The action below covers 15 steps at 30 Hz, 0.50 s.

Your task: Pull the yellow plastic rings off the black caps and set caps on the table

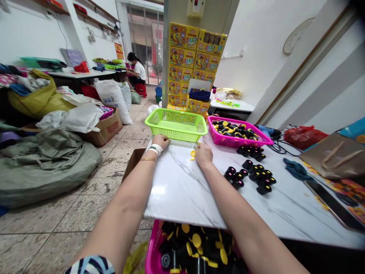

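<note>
My left hand (161, 141) is closed at the near left side of a lime-green plastic basket (182, 135), its fingers curled and partly hidden. A white band and a thin bracelet circle that wrist. My right hand (204, 153) is also closed, resting on the marble-patterned table (182, 182) below the basket's near right corner. Beside its fingertips lie small yellow pieces (193, 154). What either hand holds, if anything, is hidden.
To the right, a pink basket (241, 141) holds black-and-yellow parts. Black pieces with coloured dots (261, 175) stand in groups. Another pink basket (152, 251) of such parts sits below the table edge. A phone (333, 203) lies right; a person (138, 72) sits far back.
</note>
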Motion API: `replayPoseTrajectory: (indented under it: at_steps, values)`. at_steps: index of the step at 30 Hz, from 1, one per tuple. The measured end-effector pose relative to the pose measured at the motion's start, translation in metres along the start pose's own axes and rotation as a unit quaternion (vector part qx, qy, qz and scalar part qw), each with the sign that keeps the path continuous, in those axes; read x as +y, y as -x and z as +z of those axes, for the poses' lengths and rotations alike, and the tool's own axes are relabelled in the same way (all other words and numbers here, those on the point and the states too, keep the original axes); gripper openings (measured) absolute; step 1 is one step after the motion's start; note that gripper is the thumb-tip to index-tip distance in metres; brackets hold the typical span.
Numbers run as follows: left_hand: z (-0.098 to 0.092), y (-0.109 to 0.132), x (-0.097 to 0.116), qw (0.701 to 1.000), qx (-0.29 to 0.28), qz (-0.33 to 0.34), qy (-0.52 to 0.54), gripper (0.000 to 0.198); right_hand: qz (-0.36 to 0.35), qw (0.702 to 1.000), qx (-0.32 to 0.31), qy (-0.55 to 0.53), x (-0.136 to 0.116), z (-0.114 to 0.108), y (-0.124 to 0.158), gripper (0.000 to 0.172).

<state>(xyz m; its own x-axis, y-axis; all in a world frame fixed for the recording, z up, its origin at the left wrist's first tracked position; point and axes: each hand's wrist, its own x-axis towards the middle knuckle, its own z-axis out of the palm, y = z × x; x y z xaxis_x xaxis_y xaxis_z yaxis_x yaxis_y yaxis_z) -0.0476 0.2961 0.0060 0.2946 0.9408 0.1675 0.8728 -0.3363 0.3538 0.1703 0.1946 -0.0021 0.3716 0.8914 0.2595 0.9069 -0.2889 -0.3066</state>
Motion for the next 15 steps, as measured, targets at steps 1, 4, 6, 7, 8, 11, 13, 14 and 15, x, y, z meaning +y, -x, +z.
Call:
replayPoseTrajectory:
  at_steps: [1,4,6,7,8,11,13,14,15]
  values:
    - [-0.002,0.003,0.001,1.0,-0.014,0.011,0.005,0.031,-0.002,1.0,-0.001,0.001,0.001,-0.001,0.002,0.023]
    - [-0.004,0.01,0.009,0.997,-0.062,0.044,0.015,0.029,-0.011,1.0,-0.005,0.007,0.003,-0.004,0.004,0.022]
    - [-0.002,0.011,0.015,0.995,-0.082,0.053,0.011,0.027,-0.014,1.0,-0.009,0.011,0.004,-0.005,0.003,0.022]
    - [-0.001,0.011,0.017,0.995,-0.087,0.053,0.007,0.026,-0.015,1.0,-0.012,0.013,0.004,-0.005,0.001,0.023]
    - [0.0,0.01,0.019,0.995,-0.09,0.051,0.003,0.025,-0.017,1.0,-0.015,0.015,0.004,-0.006,0.0,0.023]
    - [-0.001,0.008,0.017,0.995,-0.095,0.035,-0.004,0.025,-0.022,0.999,-0.025,0.019,0.004,-0.007,-0.006,0.026]
    - [-0.005,0.008,0.013,0.995,-0.099,0.024,0.0,0.024,-0.025,0.999,-0.034,0.021,0.004,-0.008,-0.009,0.027]
    - [-0.007,0.008,0.011,0.994,-0.103,0.019,0.004,0.024,-0.027,0.999,-0.038,0.022,0.004,-0.009,-0.01,0.027]
    - [-0.008,0.009,0.01,0.994,-0.107,0.014,0.01,0.024,-0.028,0.999,-0.041,0.023,0.004,-0.01,-0.011,0.028]
